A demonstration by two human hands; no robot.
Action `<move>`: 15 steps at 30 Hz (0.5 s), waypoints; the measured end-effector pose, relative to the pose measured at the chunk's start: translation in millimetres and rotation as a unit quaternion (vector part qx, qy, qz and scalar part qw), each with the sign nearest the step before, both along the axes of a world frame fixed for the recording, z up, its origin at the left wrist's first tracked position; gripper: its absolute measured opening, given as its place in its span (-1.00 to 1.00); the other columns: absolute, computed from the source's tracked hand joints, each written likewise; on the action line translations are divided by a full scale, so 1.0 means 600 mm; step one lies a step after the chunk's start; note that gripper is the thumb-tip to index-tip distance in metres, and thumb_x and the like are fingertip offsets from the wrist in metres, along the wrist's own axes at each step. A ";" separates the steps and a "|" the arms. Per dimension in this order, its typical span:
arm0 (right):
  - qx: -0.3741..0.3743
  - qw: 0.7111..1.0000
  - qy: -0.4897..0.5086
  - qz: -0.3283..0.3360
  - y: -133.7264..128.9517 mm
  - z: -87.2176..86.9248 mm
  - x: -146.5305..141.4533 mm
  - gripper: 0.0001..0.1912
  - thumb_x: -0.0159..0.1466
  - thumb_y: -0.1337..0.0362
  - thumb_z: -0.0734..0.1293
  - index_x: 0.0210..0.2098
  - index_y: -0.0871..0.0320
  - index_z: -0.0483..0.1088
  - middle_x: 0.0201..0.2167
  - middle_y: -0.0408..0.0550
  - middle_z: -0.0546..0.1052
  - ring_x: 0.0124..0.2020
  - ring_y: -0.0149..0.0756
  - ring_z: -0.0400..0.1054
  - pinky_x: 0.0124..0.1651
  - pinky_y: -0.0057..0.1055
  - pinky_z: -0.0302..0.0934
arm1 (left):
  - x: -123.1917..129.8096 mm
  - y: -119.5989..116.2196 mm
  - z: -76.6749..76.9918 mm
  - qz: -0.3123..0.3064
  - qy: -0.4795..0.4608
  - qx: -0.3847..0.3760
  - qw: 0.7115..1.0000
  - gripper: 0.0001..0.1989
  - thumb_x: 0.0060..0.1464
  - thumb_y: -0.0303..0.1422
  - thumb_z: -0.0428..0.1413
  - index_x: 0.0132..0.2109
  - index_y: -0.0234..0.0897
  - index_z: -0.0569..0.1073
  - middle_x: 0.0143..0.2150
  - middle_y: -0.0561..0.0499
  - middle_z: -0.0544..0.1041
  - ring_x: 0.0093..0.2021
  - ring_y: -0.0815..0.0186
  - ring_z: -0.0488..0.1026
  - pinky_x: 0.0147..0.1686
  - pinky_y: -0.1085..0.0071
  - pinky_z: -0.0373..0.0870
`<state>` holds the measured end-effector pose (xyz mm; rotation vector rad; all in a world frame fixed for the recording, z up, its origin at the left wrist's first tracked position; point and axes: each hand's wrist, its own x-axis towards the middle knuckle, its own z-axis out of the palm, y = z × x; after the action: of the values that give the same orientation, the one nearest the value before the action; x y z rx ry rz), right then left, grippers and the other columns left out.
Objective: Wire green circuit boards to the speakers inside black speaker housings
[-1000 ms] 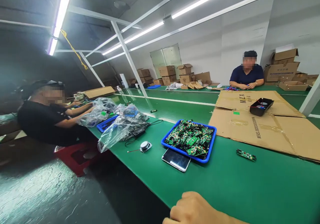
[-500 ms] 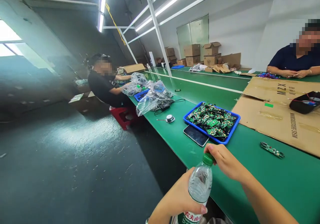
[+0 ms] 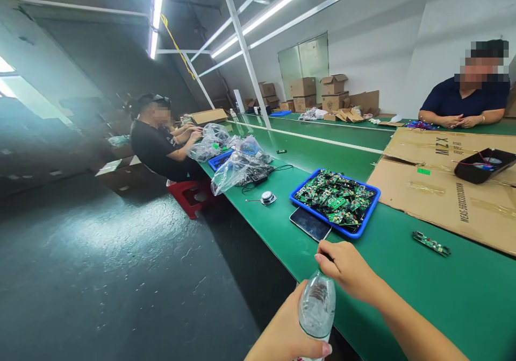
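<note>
A clear plastic water bottle stands nearly upright in front of me, its lower part cut off by the frame edge. My left hand is wrapped around its body from the left. At the neck, my right hand has its fingers closed over the green cap, which is mostly hidden by them. Just beyond the right hand, a dark-screened phone lies on the green table, against a blue tray heaped with green circuit boards.
A single circuit board lies to the right, near flattened cardboard bearing a black casing. A small speaker and plastic bags lie farther left. One person sits at the left table edge, another across at the right.
The view has shifted slightly, so the scene sits a little left and lower. My right fingers have turned over the cap and now cover more of it; my left hand keeps its grip.
</note>
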<state>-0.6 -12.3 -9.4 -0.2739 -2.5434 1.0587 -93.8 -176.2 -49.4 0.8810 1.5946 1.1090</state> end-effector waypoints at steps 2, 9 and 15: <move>0.024 0.999 0.024 -0.006 0.001 -0.023 -0.013 -0.58 0.40 0.15 -0.01 -0.52 0.16 0.16 -0.63 -0.23 0.22 -0.59 -0.46 0.08 -0.51 -0.47 -0.10 | -0.001 -0.004 -0.005 0.006 0.015 -0.005 1.000 -0.28 -0.45 -0.46 0.33 -0.01 -0.31 0.33 -0.20 0.03 0.39 -0.23 0.25 0.27 -0.22 0.37 0.22; 0.114 0.989 0.045 -0.084 0.032 -0.143 -0.086 -0.60 0.37 0.14 0.12 0.05 0.30 0.25 0.06 0.18 0.34 0.16 -0.04 0.07 0.15 -0.10 0.06 | -0.027 -0.036 -0.026 0.031 0.005 -0.013 0.999 -0.31 -0.37 -0.45 0.25 0.03 -0.28 0.31 -0.18 0.00 0.42 -0.18 0.18 0.32 -0.15 0.30 0.27; 0.190 0.975 0.000 -0.114 0.037 -0.218 -0.110 -0.60 0.30 0.17 0.28 0.03 0.32 0.32 0.04 0.19 0.38 0.18 0.06 0.08 0.23 0.13 -0.10 | -0.044 -0.067 -0.056 0.040 0.024 0.012 0.999 -0.28 -0.40 -0.37 0.31 0.02 -0.26 0.33 -0.14 -0.04 0.44 -0.08 0.06 0.33 -0.01 0.20 0.22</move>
<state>-66.8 10.2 -140.3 -0.4433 -2.5716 0.4746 -120.0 -216.2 -83.0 0.8726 1.6710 1.1730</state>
